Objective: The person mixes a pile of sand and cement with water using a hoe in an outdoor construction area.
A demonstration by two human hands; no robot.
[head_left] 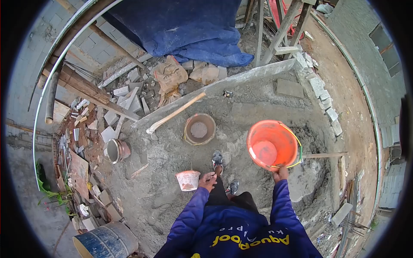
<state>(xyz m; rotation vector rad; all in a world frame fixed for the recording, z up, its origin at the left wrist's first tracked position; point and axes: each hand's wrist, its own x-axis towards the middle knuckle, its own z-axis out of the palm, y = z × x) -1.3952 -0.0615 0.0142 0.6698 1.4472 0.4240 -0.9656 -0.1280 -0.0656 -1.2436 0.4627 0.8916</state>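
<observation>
My right hand (280, 173) grips the near rim of a large orange bucket (287, 144), its mouth tilted towards me so the inside and bottom show. The bucket's yellow handle, with a green section, hangs along its right side. Lower and to the left, my left hand (208, 182) has its fingers loosely apart with nothing in them. Just beside it is a small whitish-pink bucket (188, 181) with a thin wire handle. A dark bucket (200, 129) with grey residue inside stands on the mortar-covered ground ahead of my feet.
A wooden tool handle (176, 112) slants by the low wall (245, 77). Another wooden handle (325, 155) sticks out beyond the orange bucket. At left are a metal bucket (117, 151), rubble (79, 122) and a blue drum (105, 241). Blue tarp (193, 43) hangs at the back.
</observation>
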